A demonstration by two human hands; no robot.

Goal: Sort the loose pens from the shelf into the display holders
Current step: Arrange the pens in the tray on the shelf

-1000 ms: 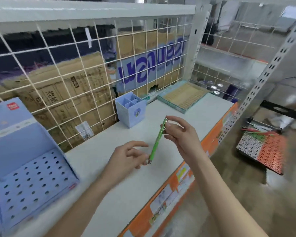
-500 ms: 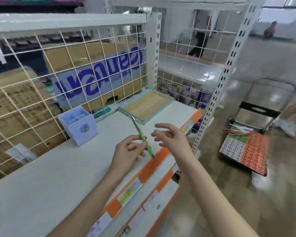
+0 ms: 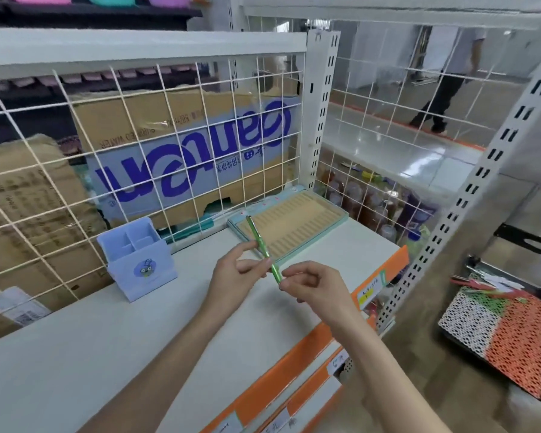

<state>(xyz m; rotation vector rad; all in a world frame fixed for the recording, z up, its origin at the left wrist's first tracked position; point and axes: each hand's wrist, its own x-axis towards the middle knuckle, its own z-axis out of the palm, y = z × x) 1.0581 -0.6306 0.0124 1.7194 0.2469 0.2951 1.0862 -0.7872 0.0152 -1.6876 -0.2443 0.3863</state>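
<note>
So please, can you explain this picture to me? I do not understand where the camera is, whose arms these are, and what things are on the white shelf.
There is no machine here. The camera sits on a person's head and looks forward and down, so the two bare arms are that person's own. The left hand and the right hand both pinch one green pen, held above the white shelf. On the shelf stand a pale blue pen holder with four compartments, and a flat ribbed tray with a light blue frame at the back corner. Behind the wire grid are cardboard boxes.
</note>
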